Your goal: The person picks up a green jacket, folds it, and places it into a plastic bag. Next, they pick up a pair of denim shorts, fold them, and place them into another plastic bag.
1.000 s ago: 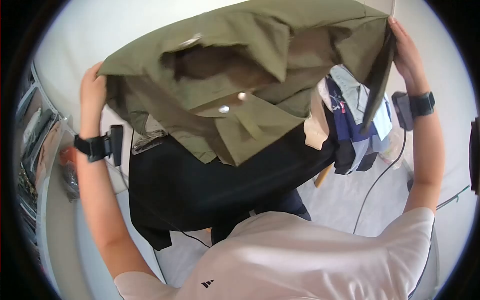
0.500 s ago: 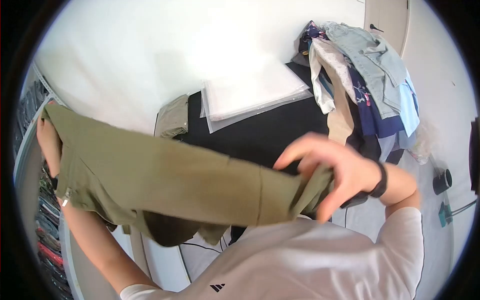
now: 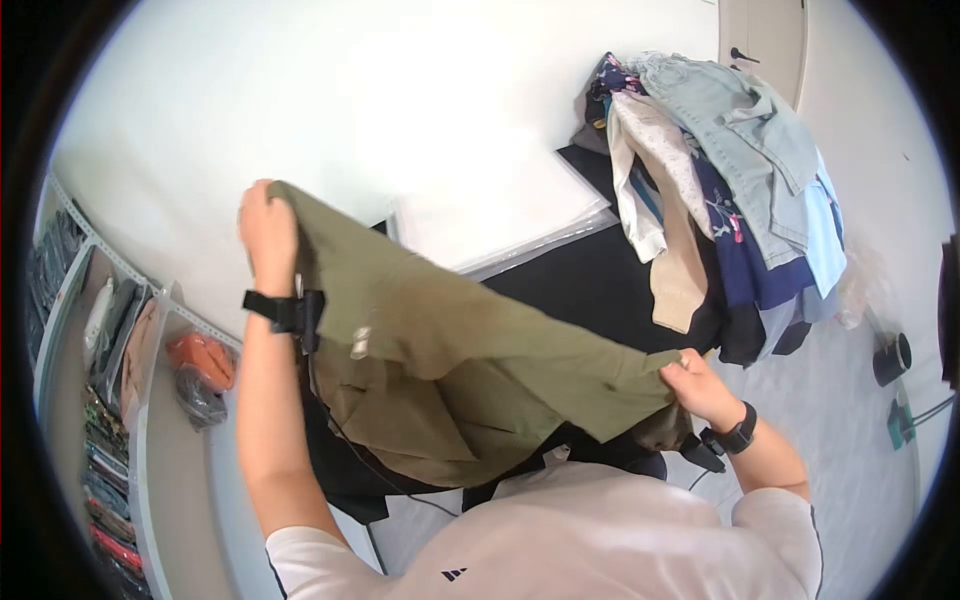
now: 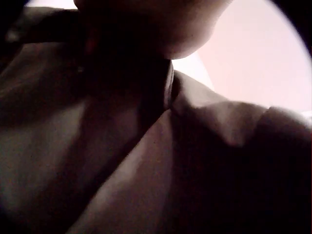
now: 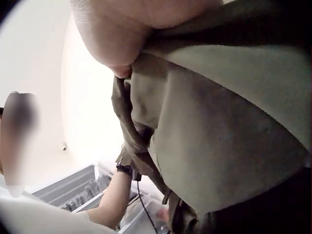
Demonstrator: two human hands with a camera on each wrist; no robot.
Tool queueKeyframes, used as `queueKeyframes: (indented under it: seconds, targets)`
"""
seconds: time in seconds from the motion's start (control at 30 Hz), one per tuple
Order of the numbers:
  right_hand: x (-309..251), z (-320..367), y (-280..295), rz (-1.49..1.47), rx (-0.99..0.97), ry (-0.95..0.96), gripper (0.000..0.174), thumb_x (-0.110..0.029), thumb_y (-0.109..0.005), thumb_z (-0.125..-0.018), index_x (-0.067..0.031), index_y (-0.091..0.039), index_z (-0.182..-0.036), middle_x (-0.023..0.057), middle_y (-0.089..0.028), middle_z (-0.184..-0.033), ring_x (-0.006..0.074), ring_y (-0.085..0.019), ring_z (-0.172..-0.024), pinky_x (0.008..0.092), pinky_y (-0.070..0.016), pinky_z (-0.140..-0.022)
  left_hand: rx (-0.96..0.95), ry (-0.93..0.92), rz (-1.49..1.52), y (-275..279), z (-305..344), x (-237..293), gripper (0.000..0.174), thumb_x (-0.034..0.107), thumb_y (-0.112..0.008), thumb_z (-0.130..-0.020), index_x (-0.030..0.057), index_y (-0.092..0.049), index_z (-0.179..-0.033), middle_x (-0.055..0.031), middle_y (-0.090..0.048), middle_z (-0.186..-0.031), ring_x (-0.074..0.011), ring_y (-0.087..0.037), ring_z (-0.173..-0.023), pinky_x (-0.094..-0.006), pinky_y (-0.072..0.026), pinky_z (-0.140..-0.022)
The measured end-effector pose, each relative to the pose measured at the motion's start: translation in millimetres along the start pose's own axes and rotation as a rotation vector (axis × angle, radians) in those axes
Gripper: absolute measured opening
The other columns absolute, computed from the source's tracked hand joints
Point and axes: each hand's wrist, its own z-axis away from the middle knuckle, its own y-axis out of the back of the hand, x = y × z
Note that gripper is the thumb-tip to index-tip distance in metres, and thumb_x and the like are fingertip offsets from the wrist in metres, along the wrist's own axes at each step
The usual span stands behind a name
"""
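Though aslant, garment (image 3: 480, 345) between hands (image 3: 269, 230) (image 3: 706, 388)

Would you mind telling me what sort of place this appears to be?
Probably a clothing storage or packing room: the shelves hold bagged clothes, a heap of garments lies on a black table, and beside it sits a stack of apparent plastic bags.

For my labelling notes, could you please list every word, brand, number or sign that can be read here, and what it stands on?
No words or numbers can be read.
White shirt: a small dark logo of slanted bars, no legible lettering.
Packaged items on the shelves: too small to read any print.
Green garment: small pale spot, too blurred to read.
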Motion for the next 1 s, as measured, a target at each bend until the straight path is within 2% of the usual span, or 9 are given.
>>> queueKeyframes:
  seconds: [0.2, 0.23, 0.3, 0.33, 0.4, 0.5, 0.67, 0.83, 1.0]
  targets:
    - [31.0, 2.7, 41.8, 0.055, 0.290, -0.107, 0.035, -0.027, -0.043, -0.097, 0.0032, -0.060, -0.100, 0.0000, -0.063, -0.091, 0.0065, -0.054, -0.083, 0.0261, -0.0455, -0.075, -0.259, -0.011, 0.304, -126.2, 10.6, 65.8, 0.032, 0.006, -0.046, -0.078, -0.0020, -0.056, -0.108, -0.0252, -0.055, -0.110, -0.0383, -0.050, -0.108, -0.0436, -0.0392, -0.094]
    - [40.0, 0.7, 47.2, 0.194, 0.384, -0.164, 0.032, -0.026, -0.046, -0.095, 0.0030, -0.059, -0.101, 0.0018, -0.064, -0.089, 0.0083, -0.055, -0.082, 0.0269, -0.0456, -0.076, -0.187, -0.272, 0.303, -154.3, 22.9, 65.6, 0.040, 0.006, -0.048, -0.078, -0.0016, -0.052, -0.118, -0.0253, -0.054, -0.115, -0.0359, -0.047, -0.117, -0.0407, -0.0366, -0.099]
    - [44.2, 2.4, 52.6, 0.341, 0.479, -0.227, 0.030, -0.025, -0.049, -0.094, 0.0028, -0.058, -0.103, 0.0036, -0.064, -0.087, 0.0101, -0.057, -0.081, 0.0277, -0.0457, -0.076, -0.532, -0.232, 0.427, -161.0, 41.7, 80.9, 0.046, 0.007, -0.047, -0.081, 0.0007, -0.047, -0.126, -0.0221, -0.054, -0.119, -0.0337, -0.045, -0.122, -0.0397, -0.0354, -0.101]
    - [44.1, 4.2, 54.0, 0.481, 0.521, -0.197, 0.028, -0.022, -0.053, -0.091, 0.0024, -0.057, -0.104, 0.0060, -0.064, -0.085, 0.0127, -0.058, -0.080, 0.0281, -0.0456, -0.076, -0.533, -0.226, 0.434, -159.7, 45.7, 82.0, 0.046, 0.007, -0.047, -0.081, 0.0007, -0.047, -0.126, -0.0221, -0.054, -0.119, -0.0337, -0.045, -0.122, -0.0397, -0.0354, -0.101]
    - [28.7, 3.6, 52.4, 0.625, 0.551, -0.238, 0.030, -0.014, -0.063, -0.082, 0.0004, -0.057, -0.107, 0.0132, -0.062, -0.087, 0.0222, -0.060, -0.082, 0.0310, -0.0460, -0.078, -1.085, -0.137, 0.506, -135.7, 43.4, 89.4, 0.043, 0.009, -0.050, -0.084, 0.0025, -0.047, -0.127, -0.0173, -0.058, -0.116, -0.0292, -0.053, -0.112, -0.0375, -0.0408, -0.095]
    - [22.3, -7.7, 56.8, 0.902, 0.529, 0.004, 0.030, -0.012, -0.063, -0.079, -0.0011, -0.058, -0.106, 0.0145, -0.060, -0.095, 0.0275, -0.059, -0.092, 0.0344, -0.0458, -0.082, -1.193, -0.051, 0.602, -102.0, 48.3, 77.6, 0.038, 0.013, -0.053, -0.087, 0.0028, -0.051, -0.124, -0.0130, -0.061, -0.109, -0.0220, -0.058, -0.098, -0.0324, -0.0449, -0.086]
    - [-14.3, -63.0, 38.4, 1.002, 0.299, 0.196, 0.031, -0.013, -0.065, -0.077, -0.0026, -0.058, -0.105, 0.0155, -0.059, -0.108, 0.0329, -0.054, -0.103, 0.0382, -0.0434, -0.089, -1.129, 0.007, 0.575, -26.3, 68.3, 38.4, 0.032, 0.012, -0.052, -0.090, 0.0002, -0.053, -0.120, -0.0082, -0.061, -0.109, -0.0147, -0.056, -0.096, -0.0275, -0.0449, -0.084]
    - [-32.5, -133.1, -10.2, 1.109, -0.151, 0.380, 0.041, -0.011, -0.067, -0.075, -0.0054, -0.054, -0.113, 0.0136, -0.052, -0.125, 0.0312, -0.055, -0.105, 0.0380, -0.0457, -0.088, -1.088, 0.121, 0.446, 32.5, 122.1, -11.0, 0.029, 0.011, -0.055, -0.089, 0.0008, -0.055, -0.117, -0.0073, -0.062, -0.104, -0.0123, -0.057, -0.091, -0.0258, -0.0456, -0.081]
    - [-26.7, -198.4, -31.1, 1.433, -0.399, 0.353, 0.041, -0.010, -0.068, -0.069, -0.0072, -0.057, -0.108, 0.0136, -0.058, -0.111, 0.0307, -0.060, -0.093, 0.0395, -0.0496, -0.076, -1.074, 0.464, 0.576, 63.4, 195.9, -46.2, 0.044, 0.009, -0.058, -0.087, 0.0055, -0.046, -0.129, -0.0130, -0.058, -0.111, -0.0173, -0.056, -0.100, -0.0292, -0.0449, -0.088]
